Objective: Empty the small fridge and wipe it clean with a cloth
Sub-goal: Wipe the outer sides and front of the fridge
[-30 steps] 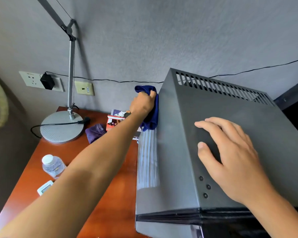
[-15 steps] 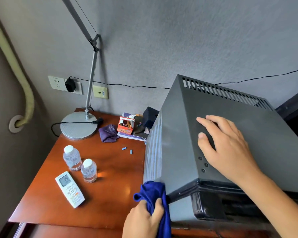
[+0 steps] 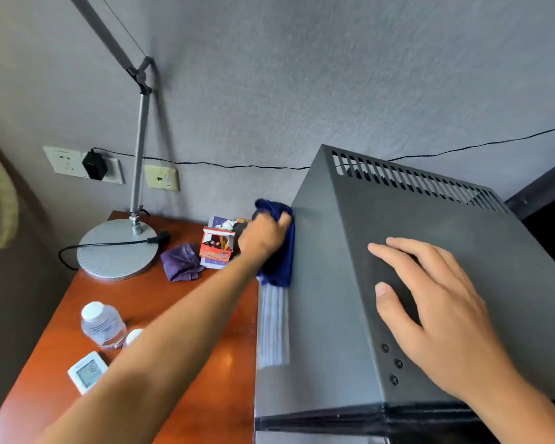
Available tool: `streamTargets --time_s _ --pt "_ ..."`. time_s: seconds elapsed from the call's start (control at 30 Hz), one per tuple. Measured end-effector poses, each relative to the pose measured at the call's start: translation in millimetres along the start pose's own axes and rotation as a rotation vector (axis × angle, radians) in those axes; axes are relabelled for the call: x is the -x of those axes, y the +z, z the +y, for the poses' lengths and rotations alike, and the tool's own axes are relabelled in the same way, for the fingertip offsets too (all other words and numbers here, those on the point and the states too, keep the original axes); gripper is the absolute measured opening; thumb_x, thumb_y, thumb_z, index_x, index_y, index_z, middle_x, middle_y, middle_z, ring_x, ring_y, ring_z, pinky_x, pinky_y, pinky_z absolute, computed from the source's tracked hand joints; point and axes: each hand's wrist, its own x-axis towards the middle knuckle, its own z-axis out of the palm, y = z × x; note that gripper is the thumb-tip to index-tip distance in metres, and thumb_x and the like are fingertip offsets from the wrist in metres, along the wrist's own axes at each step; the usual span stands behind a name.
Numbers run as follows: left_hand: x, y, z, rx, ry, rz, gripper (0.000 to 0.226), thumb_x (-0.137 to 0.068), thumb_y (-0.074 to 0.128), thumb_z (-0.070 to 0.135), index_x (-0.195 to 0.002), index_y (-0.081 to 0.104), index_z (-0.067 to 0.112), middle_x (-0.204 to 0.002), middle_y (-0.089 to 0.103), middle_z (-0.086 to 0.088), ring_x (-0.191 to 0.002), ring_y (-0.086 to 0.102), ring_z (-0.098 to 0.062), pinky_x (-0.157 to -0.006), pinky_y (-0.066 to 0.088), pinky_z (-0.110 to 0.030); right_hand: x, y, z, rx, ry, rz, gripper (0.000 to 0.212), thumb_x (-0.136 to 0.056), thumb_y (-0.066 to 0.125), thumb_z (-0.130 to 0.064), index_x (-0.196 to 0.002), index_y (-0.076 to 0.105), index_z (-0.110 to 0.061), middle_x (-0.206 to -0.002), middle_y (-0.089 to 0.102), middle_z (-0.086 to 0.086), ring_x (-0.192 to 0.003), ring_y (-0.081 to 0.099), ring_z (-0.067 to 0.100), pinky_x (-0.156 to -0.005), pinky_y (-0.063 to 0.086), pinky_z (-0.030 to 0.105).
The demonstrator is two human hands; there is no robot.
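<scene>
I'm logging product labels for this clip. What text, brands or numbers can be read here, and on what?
Nothing reads for certain.
Small white display unit: digits, perhaps "16", too blurred to confirm.
Red box: print blurred, unreadable.
Water bottle: label unreadable.
Small fridge: no lettering visible.

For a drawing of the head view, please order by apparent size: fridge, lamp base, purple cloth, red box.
1. fridge
2. lamp base
3. purple cloth
4. red box, slightly smaller than the cloth; the two look nearly alike.

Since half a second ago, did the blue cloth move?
Yes. The blue cloth, gripped by the left hand, went from the fridge's front bottom corner to the far end of its side, near the wall.
</scene>
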Motion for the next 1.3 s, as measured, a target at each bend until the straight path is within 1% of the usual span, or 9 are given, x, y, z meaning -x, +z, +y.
streamTargets --time_s 0.17,0.33,0.47,0.67,0.8,0.93,1.03,1.17,1.3 --pt "-62.4 -0.7 15.9 -0.021 -0.03 -0.079 0.041 -0.093 0.044 0.054 -0.08 0.053 0.017 -0.096 0.065 -0.014 -0.087 0.058 -0.035 -0.081 0.043 -0.039 -2.6 -0.5 4.2 -0.035 0.002 0.007 0.05 -0.09 0.043 -0.044 -0.135 0.059 -0.03 -0.135 0.051 -0.013 -0.133 0.044 0.014 -0.106 0.04 0.042" --pt "-39.3 4.4 5.0 0.002 -0.005 -0.018 0.043 -0.096 0.044 0.051 -0.09 0.054 0.009 -0.097 0.064 -0.016 -0.095 0.061 -0.039 -0.078 0.04 -0.038 -3.4 0.2 2.3 -0.049 0.017 0.006 0.05 -0.089 0.043 -0.046 -0.134 0.059 -0.032 -0.135 0.051 -0.014 -0.133 0.043 0.011 -0.106 0.038 0.039" --pt "38.2 8.3 -15.3 -0.014 0.077 0.031 0.05 -0.095 0.048 0.058 -0.086 0.055 0.009 -0.103 0.07 -0.025 -0.099 0.065 -0.045 -0.079 0.045 -0.041 -2.5 0.0 0.4 -0.036 0.025 0.002 0.051 -0.089 0.041 -0.047 -0.134 0.058 -0.033 -0.135 0.049 -0.015 -0.133 0.041 0.01 -0.107 0.036 0.037" --pt "197.6 9.5 -65.7 -0.059 0.116 -0.074 0.051 -0.091 0.05 0.066 -0.075 0.049 0.017 -0.085 0.072 -0.013 -0.094 0.064 -0.043 -0.075 0.049 -0.041 -0.3 -1.2 -1.4 0.023 0.039 -0.004 0.053 -0.089 0.036 -0.049 -0.136 0.055 -0.034 -0.138 0.048 -0.015 -0.134 0.039 0.01 -0.109 0.034 0.037" --pt "250.4 12.4 -96.5 -0.054 0.112 -0.168 0.066 -0.076 0.037 0.08 -0.074 0.05 0.015 -0.076 0.067 -0.006 -0.089 0.062 -0.035 -0.076 0.049 -0.04 2.4 -0.1 -3.5 0.041 0.045 -0.003 0.057 -0.089 0.033 -0.051 -0.139 0.055 -0.034 -0.141 0.048 -0.014 -0.135 0.039 0.012 -0.109 0.037 0.039" --pt "253.0 13.2 -115.3 0.094 0.099 -0.214 0.065 -0.075 0.04 0.079 -0.069 0.047 0.015 -0.058 0.055 0.005 -0.078 0.061 -0.032 -0.074 0.051 -0.045 4.0 -0.4 -3.4 0.034 0.051 -0.019 0.062 -0.089 0.029 -0.054 -0.143 0.052 -0.035 -0.145 0.046 -0.014 -0.138 0.036 0.011 -0.11 0.036 0.04" --pt "245.7 23.6 -116.7 0.271 0.05 -0.177 0.06 -0.08 0.046 0.081 -0.069 0.05 0.023 -0.059 0.056 0.014 -0.081 0.064 -0.032 -0.078 0.052 -0.046 4.4 -0.7 -2.9 0.021 0.057 -0.021 0.059 -0.09 0.031 -0.053 -0.143 0.052 -0.035 -0.146 0.045 -0.015 -0.138 0.035 0.011 -0.11 0.036 0.04" --pt "237.9 38.0 -112.2 0.339 -0.034 -0.2 0.064 -0.082 0.047 0.084 -0.068 0.051 0.023 -0.06 0.06 0.012 -0.061 0.056 -0.017 -0.071 0.05 -0.04 4.9 0.6 -0.9 0.021 0.049 -0.006 0.047 -0.097 0.044 -0.042 -0.142 0.053 -0.034 -0.146 0.046 -0.014 -0.138 0.035 0.011 -0.109 0.036 0.04" --pt "211.8 56.9 -137.3 0.231 -0.147 -0.197 0.06 -0.08 0.045 0.084 -0.066 0.049 0.026 -0.058 0.056 0.004 -0.072 0.064 -0.034 -0.071 0.05 -0.042 3.8 1.6 -0.8 0.022 0.045 0.004 0.048 -0.095 0.041 -0.044 -0.14 0.054 -0.034 -0.144 0.047 -0.014 -0.137 0.037 0.012 -0.107 0.038 0.039"
